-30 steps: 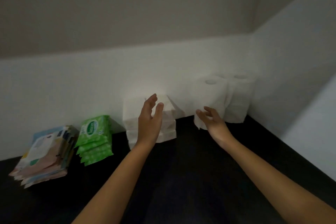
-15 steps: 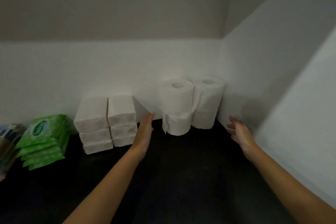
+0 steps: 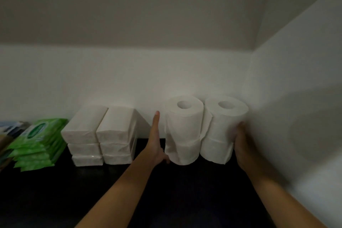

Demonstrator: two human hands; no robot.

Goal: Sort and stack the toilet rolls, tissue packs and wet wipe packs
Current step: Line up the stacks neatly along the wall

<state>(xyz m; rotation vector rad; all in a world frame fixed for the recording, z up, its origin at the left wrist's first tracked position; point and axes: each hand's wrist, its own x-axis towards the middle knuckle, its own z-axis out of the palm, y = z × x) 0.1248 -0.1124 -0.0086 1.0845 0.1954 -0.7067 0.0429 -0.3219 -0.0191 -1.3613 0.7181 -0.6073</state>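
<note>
Two stacks of white toilet rolls stand side by side in the back right corner, a left stack (image 3: 183,131) and a right stack (image 3: 222,129), each two rolls high. My left hand (image 3: 155,144) lies flat against the left stack's outer side, fingers straight and pointing to the wall. My right hand (image 3: 242,144) presses the right stack's outer side next to the side wall. White tissue packs (image 3: 100,135) sit to the left in two stacks of three. Green wet wipe packs (image 3: 37,144) are piled further left.
All of it rests on a dark shelf (image 3: 166,200). A white back wall and a white right wall (image 3: 296,116) close in the corner. A pile of mixed-colour packs (image 3: 7,135) shows at the far left edge.
Both hands have moved in from open air onto the outer sides of the toilet roll stacks. The view has shifted right and closer to the corner.
</note>
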